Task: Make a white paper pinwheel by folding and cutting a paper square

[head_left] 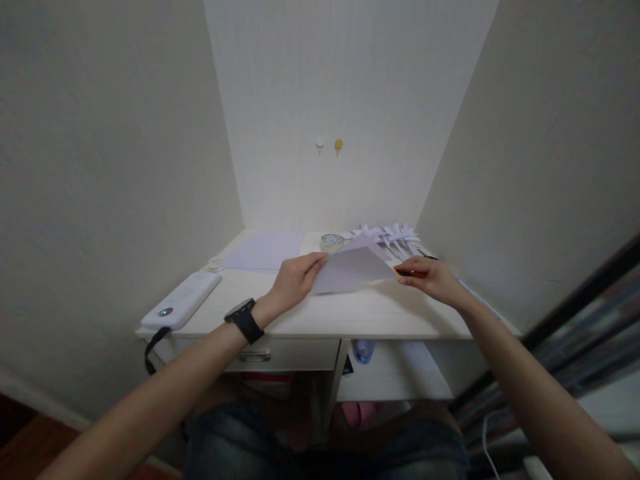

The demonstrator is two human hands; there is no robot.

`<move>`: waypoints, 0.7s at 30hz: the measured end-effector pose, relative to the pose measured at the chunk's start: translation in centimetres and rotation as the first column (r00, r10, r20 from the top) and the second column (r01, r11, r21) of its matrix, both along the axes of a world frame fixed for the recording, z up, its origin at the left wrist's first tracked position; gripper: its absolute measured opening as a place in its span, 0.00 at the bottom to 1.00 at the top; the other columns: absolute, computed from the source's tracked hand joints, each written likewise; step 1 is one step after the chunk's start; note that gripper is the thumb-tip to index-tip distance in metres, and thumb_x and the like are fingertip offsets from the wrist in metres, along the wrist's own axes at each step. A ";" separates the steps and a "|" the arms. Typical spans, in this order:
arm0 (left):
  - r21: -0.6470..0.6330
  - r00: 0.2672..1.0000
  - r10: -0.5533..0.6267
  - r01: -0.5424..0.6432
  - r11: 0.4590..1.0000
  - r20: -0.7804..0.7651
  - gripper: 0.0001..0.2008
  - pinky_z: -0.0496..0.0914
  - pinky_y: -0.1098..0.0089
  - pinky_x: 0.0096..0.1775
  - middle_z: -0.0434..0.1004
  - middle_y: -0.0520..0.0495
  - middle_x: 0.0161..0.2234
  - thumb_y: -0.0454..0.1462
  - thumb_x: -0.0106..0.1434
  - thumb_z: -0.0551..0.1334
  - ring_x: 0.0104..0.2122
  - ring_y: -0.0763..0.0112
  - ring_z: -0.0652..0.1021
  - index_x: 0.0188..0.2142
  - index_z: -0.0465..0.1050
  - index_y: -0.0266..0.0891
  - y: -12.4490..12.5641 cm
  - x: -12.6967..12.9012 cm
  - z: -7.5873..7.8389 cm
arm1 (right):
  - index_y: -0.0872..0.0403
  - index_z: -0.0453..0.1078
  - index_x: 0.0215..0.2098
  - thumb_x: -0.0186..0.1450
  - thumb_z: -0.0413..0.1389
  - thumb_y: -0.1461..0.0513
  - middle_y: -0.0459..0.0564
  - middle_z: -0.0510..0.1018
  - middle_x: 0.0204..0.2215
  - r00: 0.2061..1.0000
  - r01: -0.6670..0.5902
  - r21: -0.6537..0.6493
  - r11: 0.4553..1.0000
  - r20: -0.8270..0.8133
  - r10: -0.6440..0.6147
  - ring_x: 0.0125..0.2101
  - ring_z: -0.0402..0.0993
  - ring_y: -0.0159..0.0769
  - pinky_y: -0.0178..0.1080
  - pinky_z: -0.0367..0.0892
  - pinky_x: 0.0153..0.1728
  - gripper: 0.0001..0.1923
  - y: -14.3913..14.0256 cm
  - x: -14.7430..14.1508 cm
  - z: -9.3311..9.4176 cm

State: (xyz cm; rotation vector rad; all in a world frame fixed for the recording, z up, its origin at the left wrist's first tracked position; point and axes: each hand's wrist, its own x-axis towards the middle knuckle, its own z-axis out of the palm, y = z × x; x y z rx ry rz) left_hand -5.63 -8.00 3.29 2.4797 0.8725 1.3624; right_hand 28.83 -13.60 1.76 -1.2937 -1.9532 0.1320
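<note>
Left hand (pixel 293 283) pinched the folded white sheet's (pixel 353 269) left edge, lifting it off the desk (pixel 350 313), while right hand (pixel 433 277) gripped an orange-tipped tool (pixel 400 271) against its right corner, apparently steadying it.

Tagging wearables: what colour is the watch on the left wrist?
Black, band and face; the watch shows clearly in the head view.

Matt white paper sheet (pixel 353 269) frame centre; desk (pixel 350 313) painted wood, smooth; power bank (pixel 183 300) lower left, glossy plastic.
</note>
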 end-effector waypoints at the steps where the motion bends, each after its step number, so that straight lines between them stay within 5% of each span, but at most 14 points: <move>1: -0.031 0.999 0.007 -0.005 1.000 0.051 0.17 0.71 0.68 0.43 0.83 0.45 0.38 0.44 0.68 0.53 0.37 0.65 0.80 0.43 0.79 0.39 0.1 -0.1 0.5 | 0.50 0.81 0.40 0.60 0.62 0.49 0.53 0.81 0.38 1.000 -0.016 0.005 1.000 -0.017 0.016 0.40 0.77 0.44 0.45 0.71 0.43 0.17 0.0 0.0 0.4; 7: -0.312 0.912 0.017 0.123 0.942 0.411 0.15 0.68 0.72 0.33 0.77 0.49 0.28 0.47 0.61 0.61 0.30 0.68 0.74 0.31 0.77 0.38 1.5 0.0 1.0 | 0.49 0.81 0.41 0.59 0.64 0.48 0.53 0.80 0.39 0.995 -0.001 0.100 0.995 -0.094 0.011 0.40 0.76 0.44 0.46 0.70 0.45 0.18 -0.5 -1.4 1.2; 12: -0.566 0.748 0.111 0.387 0.728 0.654 0.14 0.67 0.72 0.29 0.76 0.48 0.28 0.45 0.53 0.68 0.26 0.72 0.72 0.31 0.76 0.35 2.4 1.3 -1.6 | 0.49 0.81 0.41 0.61 0.62 0.52 0.53 0.80 0.39 0.995 0.083 0.177 0.981 -0.067 -0.072 0.39 0.76 0.43 0.45 0.71 0.43 0.14 0.0 -3.9 -0.5; 16: -0.689 0.678 0.331 0.360 0.629 0.657 0.09 0.67 0.72 0.27 0.72 0.50 0.24 0.40 0.53 0.66 0.23 0.73 0.71 0.28 0.73 0.34 2.9 2.5 -4.0 | 0.50 0.80 0.42 0.62 0.61 0.56 0.53 0.80 0.40 0.988 0.152 0.132 0.980 0.015 -0.155 0.38 0.76 0.42 0.44 0.71 0.42 0.12 0.9 -5.4 -2.9; 21: -0.728 0.620 0.483 0.220 0.649 0.618 0.06 0.63 0.75 0.24 0.70 0.51 0.23 0.34 0.57 0.60 0.22 0.75 0.68 0.25 0.70 0.34 4.1 3.2 -6.5 | 0.51 0.80 0.43 0.62 0.60 0.59 0.53 0.80 0.40 0.968 0.222 0.014 0.975 0.114 -0.222 0.39 0.76 0.41 0.42 0.69 0.43 0.12 1.2 -6.7 -4.9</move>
